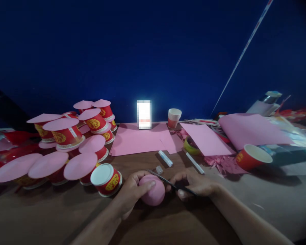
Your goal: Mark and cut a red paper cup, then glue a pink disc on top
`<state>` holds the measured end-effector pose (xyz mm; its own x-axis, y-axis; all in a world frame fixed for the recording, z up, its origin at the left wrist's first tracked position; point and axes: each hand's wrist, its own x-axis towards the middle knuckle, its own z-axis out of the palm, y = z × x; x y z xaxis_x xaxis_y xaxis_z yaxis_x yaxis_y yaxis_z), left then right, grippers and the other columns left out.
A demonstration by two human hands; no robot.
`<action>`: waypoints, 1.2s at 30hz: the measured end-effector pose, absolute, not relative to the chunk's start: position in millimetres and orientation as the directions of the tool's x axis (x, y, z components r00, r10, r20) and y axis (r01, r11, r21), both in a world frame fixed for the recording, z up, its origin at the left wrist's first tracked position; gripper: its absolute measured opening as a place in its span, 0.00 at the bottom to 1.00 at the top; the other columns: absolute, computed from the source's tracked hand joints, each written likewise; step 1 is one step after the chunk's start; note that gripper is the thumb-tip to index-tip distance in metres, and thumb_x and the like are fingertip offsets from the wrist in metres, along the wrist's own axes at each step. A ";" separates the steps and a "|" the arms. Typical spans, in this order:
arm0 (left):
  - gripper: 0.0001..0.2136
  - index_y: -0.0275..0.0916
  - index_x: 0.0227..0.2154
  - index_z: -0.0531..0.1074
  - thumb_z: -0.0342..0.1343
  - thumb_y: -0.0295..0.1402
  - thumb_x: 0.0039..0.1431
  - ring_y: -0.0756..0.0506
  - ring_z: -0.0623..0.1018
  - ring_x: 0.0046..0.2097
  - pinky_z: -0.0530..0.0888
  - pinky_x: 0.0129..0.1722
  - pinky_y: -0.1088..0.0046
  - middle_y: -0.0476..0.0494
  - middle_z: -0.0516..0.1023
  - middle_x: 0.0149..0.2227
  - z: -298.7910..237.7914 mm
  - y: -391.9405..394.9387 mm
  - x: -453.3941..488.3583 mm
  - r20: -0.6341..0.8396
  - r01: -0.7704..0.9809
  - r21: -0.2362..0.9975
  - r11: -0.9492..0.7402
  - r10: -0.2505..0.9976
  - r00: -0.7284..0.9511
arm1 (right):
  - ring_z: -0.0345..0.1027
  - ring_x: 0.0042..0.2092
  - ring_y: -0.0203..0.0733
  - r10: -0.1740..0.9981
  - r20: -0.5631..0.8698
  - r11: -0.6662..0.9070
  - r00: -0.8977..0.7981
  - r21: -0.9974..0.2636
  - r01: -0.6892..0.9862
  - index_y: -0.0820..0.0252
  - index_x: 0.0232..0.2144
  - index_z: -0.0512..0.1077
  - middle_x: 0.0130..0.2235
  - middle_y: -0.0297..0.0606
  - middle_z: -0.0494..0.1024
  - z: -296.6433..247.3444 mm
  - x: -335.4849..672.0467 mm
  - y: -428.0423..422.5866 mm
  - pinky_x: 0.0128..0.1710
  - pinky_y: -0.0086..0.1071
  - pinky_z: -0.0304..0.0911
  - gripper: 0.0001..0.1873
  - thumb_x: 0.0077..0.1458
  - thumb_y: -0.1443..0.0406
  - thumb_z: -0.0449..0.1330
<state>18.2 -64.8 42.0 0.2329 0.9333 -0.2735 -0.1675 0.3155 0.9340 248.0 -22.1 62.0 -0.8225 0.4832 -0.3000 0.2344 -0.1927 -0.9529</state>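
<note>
A pink paper round [153, 194] is being held just above the near middle of the table [66, 211]. The left hand [131, 194] is grasping it with the thumb across its top, and the right hand [193, 185] is gripping scissors [168, 182] whose blades are touching its upper right edge. A red cup [106, 179] is standing upside down just left of the hands, a glue stick [165, 158] is lying behind them, and pink sheets [140, 139] are spreading farther back.

Upturned cups [66, 143] crowd the table's [53, 214] left. Paper sheets [140, 139] lie mid-table, a phone [144, 114] standing behind them, stacked cups [174, 118] right of it. A glue stick [165, 158] lies before the sheets, a paper disc [153, 194] nearer still, in the left hand [130, 193], scissors [168, 182] in the right hand [195, 185].
</note>
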 end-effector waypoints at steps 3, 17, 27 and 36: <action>0.12 0.35 0.28 0.74 0.63 0.38 0.43 0.49 0.71 0.30 0.66 0.31 0.76 0.45 0.76 0.28 40.6 -64.5 17.7 -0.280 -0.157 0.934 0.322 0.930 0.240 | 0.58 0.22 0.27 0.487 -0.306 -0.185 -0.818 -0.952 0.246 0.66 0.41 0.73 0.23 0.31 0.68 62.3 248.0 -22.1 0.19 0.19 0.53 0.25 0.45 0.54 0.64; 0.13 0.35 0.29 0.72 0.63 0.38 0.43 0.50 0.71 0.30 0.66 0.31 0.75 0.46 0.76 0.28 44.5 -66.2 17.9 -0.304 -0.157 0.927 0.341 0.926 0.223 | 0.57 0.22 0.26 0.485 -0.315 -0.253 -0.816 -0.943 0.214 0.67 0.40 0.73 0.22 0.30 0.68 64.1 246.6 -23.1 0.19 0.19 0.54 0.26 0.42 0.53 0.65; 0.12 0.35 0.29 0.73 0.64 0.37 0.42 0.51 0.70 0.30 0.65 0.31 0.77 0.47 0.76 0.27 45.4 -66.1 19.6 -0.286 -0.162 0.933 0.321 0.936 0.205 | 0.57 0.21 0.27 0.485 -0.299 -0.245 -0.821 -0.949 0.201 0.68 0.41 0.73 0.21 0.29 0.67 58.8 248.8 -22.4 0.19 0.20 0.54 0.25 0.44 0.55 0.65; 0.11 0.35 0.27 0.73 0.64 0.36 0.43 0.52 0.69 0.29 0.65 0.30 0.78 0.49 0.75 0.26 52.3 -66.9 19.9 -0.307 -0.159 0.925 0.345 0.925 0.222 | 0.58 0.22 0.27 0.488 -0.322 -0.262 -0.811 -0.941 0.216 0.68 0.40 0.73 0.22 0.30 0.67 59.5 248.5 -22.3 0.20 0.20 0.55 0.26 0.43 0.54 0.65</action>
<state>19.9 -66.9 52.3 0.2220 0.9255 -0.3070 -0.1593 0.3450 0.9250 248.5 -22.3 59.5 -0.8113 0.4877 -0.3224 0.2165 -0.2616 -0.9406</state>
